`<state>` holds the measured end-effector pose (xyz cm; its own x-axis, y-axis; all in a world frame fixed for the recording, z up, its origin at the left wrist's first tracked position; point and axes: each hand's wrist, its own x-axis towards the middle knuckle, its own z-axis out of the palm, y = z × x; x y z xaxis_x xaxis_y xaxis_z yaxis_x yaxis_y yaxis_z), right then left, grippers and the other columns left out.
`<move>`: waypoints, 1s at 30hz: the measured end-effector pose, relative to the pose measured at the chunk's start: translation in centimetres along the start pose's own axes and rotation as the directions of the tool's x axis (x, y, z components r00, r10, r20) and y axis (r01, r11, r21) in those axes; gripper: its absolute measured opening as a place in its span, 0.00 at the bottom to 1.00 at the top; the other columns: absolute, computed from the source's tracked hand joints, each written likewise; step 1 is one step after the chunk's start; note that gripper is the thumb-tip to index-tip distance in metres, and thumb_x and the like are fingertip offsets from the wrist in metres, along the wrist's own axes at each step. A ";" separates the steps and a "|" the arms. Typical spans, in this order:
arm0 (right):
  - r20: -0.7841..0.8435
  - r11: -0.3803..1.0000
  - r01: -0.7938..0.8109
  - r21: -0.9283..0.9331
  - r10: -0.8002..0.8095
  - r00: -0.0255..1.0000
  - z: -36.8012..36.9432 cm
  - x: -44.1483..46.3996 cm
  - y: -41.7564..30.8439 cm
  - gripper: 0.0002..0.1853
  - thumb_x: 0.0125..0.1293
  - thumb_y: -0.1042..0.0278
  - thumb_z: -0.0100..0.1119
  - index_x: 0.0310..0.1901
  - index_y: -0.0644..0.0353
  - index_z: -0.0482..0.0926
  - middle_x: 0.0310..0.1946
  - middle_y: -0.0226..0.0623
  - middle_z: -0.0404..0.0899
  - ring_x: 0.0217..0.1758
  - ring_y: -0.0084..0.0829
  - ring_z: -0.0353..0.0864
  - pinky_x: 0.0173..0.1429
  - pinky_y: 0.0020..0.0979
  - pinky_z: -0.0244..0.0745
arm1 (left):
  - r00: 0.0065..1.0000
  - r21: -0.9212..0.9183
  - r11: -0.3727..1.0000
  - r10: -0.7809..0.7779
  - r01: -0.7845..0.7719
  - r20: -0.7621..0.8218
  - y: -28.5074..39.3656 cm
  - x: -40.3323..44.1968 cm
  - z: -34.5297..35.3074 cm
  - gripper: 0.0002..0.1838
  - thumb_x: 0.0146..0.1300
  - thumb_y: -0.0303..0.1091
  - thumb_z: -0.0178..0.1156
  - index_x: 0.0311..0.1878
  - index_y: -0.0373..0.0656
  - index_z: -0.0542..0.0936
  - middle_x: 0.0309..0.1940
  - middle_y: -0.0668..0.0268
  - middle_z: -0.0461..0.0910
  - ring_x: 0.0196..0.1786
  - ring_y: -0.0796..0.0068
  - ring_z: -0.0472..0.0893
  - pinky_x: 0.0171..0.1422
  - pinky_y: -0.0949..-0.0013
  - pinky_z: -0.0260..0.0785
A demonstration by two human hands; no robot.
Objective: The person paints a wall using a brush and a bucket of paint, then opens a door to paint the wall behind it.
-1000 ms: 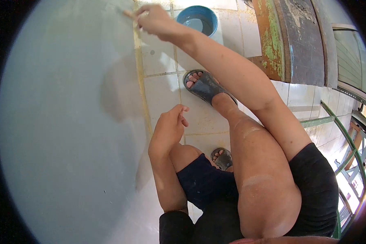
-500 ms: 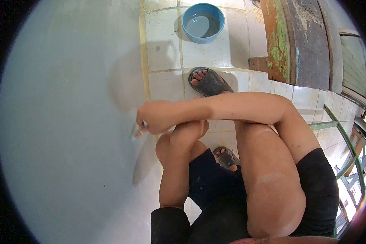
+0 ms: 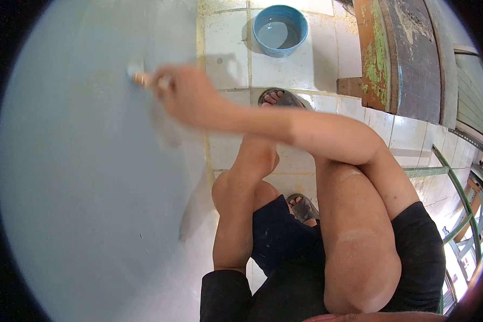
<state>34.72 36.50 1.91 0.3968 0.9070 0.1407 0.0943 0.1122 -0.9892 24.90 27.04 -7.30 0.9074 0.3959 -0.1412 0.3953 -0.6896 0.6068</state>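
Observation:
My right hand (image 3: pixel 187 97), slightly blurred, is closed round a paintbrush (image 3: pixel 141 79). The brush's pale bristles are at the surface of the blue-grey wall (image 3: pixel 91 161) on the left. Beneath my right forearm, my left hand (image 3: pixel 262 154) shows only in part, over my bent leg. Its fingers are hidden, so I cannot tell what they do. On the tiles beyond my foot stands a blue bucket (image 3: pixel 279 52) with grey-blue paint (image 3: pixel 276 37) in it.
White floor tiles (image 3: pixel 228 32) meet the wall along a yellowish edge. A worn wooden piece of furniture (image 3: pixel 378 59) with peeling green paint stands at the upper right. Green metal bars (image 3: pixel 459 188) are at the right. My sandalled feet rest on the tiles.
My right hand has moved up and to the left along the wall with the paintbrush. The view has shifted slightly. My left arm stays nearly where it was.

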 end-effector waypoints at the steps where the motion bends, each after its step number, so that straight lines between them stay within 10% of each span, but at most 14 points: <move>1: 0.006 0.997 0.026 0.073 -0.026 1.000 1.2 -2.2 -1.1 0.07 0.63 0.74 0.60 0.40 0.62 0.86 0.33 0.55 0.84 0.35 0.54 0.85 0.42 0.48 0.79 | 0.982 0.034 0.994 0.109 -0.105 -0.156 -0.4 -0.4 0.8 0.22 0.63 0.23 0.56 0.61 0.45 0.74 0.48 0.54 0.78 0.49 0.52 0.78 0.60 0.54 0.70; 4: 0.274 0.996 -0.067 0.054 0.050 0.960 -1.4 -5.1 -3.3 0.08 0.62 0.77 0.56 0.38 0.63 0.86 0.31 0.55 0.84 0.36 0.56 0.85 0.43 0.50 0.79 | 0.970 0.009 0.997 -0.076 0.076 0.229 2.9 1.2 -3.9 0.21 0.66 0.28 0.57 0.62 0.46 0.72 0.51 0.55 0.78 0.51 0.53 0.78 0.61 0.58 0.69; 6: 0.644 0.999 -0.017 -0.038 0.037 0.764 -2.8 -5.5 -3.9 0.08 0.62 0.73 0.59 0.39 0.62 0.87 0.29 0.52 0.84 0.36 0.53 0.86 0.42 0.48 0.79 | 0.963 -0.019 0.996 -0.083 0.090 0.258 3.4 1.5 -4.6 0.20 0.65 0.27 0.57 0.61 0.45 0.73 0.52 0.54 0.78 0.52 0.52 0.78 0.62 0.58 0.69; 9: 0.716 0.999 0.034 0.033 -0.047 0.696 -3.1 -2.8 -4.8 0.10 0.62 0.66 0.64 0.42 0.60 0.88 0.30 0.49 0.86 0.36 0.49 0.87 0.44 0.46 0.80 | 0.996 0.015 1.000 0.014 -0.016 0.088 0.9 1.8 -0.8 0.20 0.63 0.23 0.55 0.59 0.42 0.75 0.51 0.51 0.78 0.55 0.50 0.78 0.63 0.57 0.70; 11: 0.490 0.977 0.211 0.018 -0.193 0.850 -3.6 1.6 -3.9 0.13 0.61 0.58 0.69 0.43 0.56 0.89 0.30 0.46 0.87 0.35 0.42 0.87 0.43 0.43 0.81 | 0.984 0.094 0.986 0.145 -0.135 -0.105 0.2 2.2 -0.1 0.22 0.60 0.19 0.55 0.59 0.41 0.76 0.50 0.49 0.78 0.55 0.48 0.78 0.63 0.56 0.70; 13: 0.250 0.986 -0.095 -0.134 0.127 0.960 -6.3 6.0 -5.8 0.19 0.63 0.45 0.68 0.44 0.53 0.90 0.31 0.41 0.88 0.32 0.33 0.86 0.41 0.40 0.83 | 0.979 -0.134 0.989 -0.032 0.060 0.203 1.4 2.4 -2.3 0.23 0.57 0.19 0.58 0.58 0.39 0.77 0.50 0.49 0.79 0.56 0.46 0.78 0.62 0.50 0.72; 16: -0.074 0.985 0.059 0.160 -0.048 0.996 -10.2 10.7 -6.1 0.13 0.69 0.70 0.61 0.50 0.70 0.83 0.29 0.44 0.82 0.27 0.27 0.77 0.28 0.31 0.70 | 0.976 -0.143 0.986 -0.052 0.083 0.210 1.9 2.1 -2.8 0.28 0.50 0.10 0.52 0.59 0.34 0.76 0.49 0.45 0.78 0.55 0.42 0.78 0.63 0.53 0.72; 20: 0.016 0.937 0.074 -0.341 -0.072 0.997 -6.0 6.4 -7.7 0.14 0.59 0.67 0.66 0.47 0.56 0.88 0.27 0.46 0.85 0.30 0.36 0.85 0.36 0.41 0.78 | 0.958 -0.144 0.979 -0.100 0.142 0.269 1.9 2.4 -3.0 0.26 0.55 0.15 0.55 0.61 0.36 0.76 0.54 0.44 0.78 0.57 0.41 0.77 0.65 0.52 0.71; 22: -0.016 0.843 0.473 -0.254 -0.493 0.870 -1.1 1.5 -4.7 0.14 0.61 0.71 0.63 0.48 0.58 0.87 0.28 0.52 0.84 0.31 0.42 0.85 0.37 0.43 0.78 | 0.948 -0.020 0.981 -0.181 0.192 0.262 1.6 2.7 -2.2 0.27 0.59 0.24 0.58 0.64 0.38 0.75 0.61 0.44 0.76 0.60 0.42 0.77 0.68 0.51 0.68; 23: 0.166 0.940 0.310 -0.146 -0.286 0.944 -1.4 -0.3 -5.7 0.13 0.59 0.72 0.61 0.44 0.59 0.88 0.29 0.50 0.86 0.33 0.45 0.86 0.39 0.42 0.79 | 0.948 -0.020 0.981 -0.183 0.195 0.261 1.0 2.2 -1.1 0.27 0.59 0.24 0.58 0.64 0.38 0.75 0.61 0.44 0.76 0.60 0.42 0.77 0.68 0.51 0.68; 25: 0.354 0.990 0.116 -0.083 -0.079 0.932 -2.3 -2.4 -6.3 0.12 0.57 0.72 0.60 0.41 0.60 0.90 0.29 0.48 0.87 0.34 0.49 0.87 0.41 0.42 0.80 | 0.966 0.095 0.989 0.132 -0.113 -0.222 0.1 1.7 0.7 0.26 0.61 0.30 0.59 0.65 0.40 0.76 0.66 0.45 0.75 0.63 0.44 0.77 0.71 0.51 0.66; 29: 0.755 0.996 0.092 -0.012 -0.052 0.653 -2.9 -2.8 -5.6 0.12 0.59 0.72 0.61 0.41 0.63 0.89 0.28 0.45 0.87 0.32 0.37 0.87 0.38 0.35 0.79 | 0.958 0.182 0.978 0.145 -0.101 -0.246 0.6 2.7 0.0 0.25 0.60 0.29 0.60 0.63 0.40 0.78 0.64 0.44 0.76 0.63 0.46 0.77 0.71 0.52 0.66; 30: 0.799 0.996 0.081 -0.036 -0.020 0.602 -3.0 -2.1 -5.6 0.11 0.60 0.70 0.63 0.42 0.64 0.89 0.28 0.43 0.87 0.32 0.32 0.86 0.36 0.33 0.79 | 1.000 0.018 1.000 0.015 -0.015 -0.025 0.4 3.9 -0.2 0.24 0.60 0.28 0.60 0.61 0.39 0.79 0.61 0.44 0.78 0.62 0.47 0.78 0.70 0.52 0.67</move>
<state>36.07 32.76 7.28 -0.4923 0.8675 0.0716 0.1592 0.1706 -0.9724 28.61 28.41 -7.44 0.9094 0.4003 -0.1129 0.3845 -0.7059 0.5949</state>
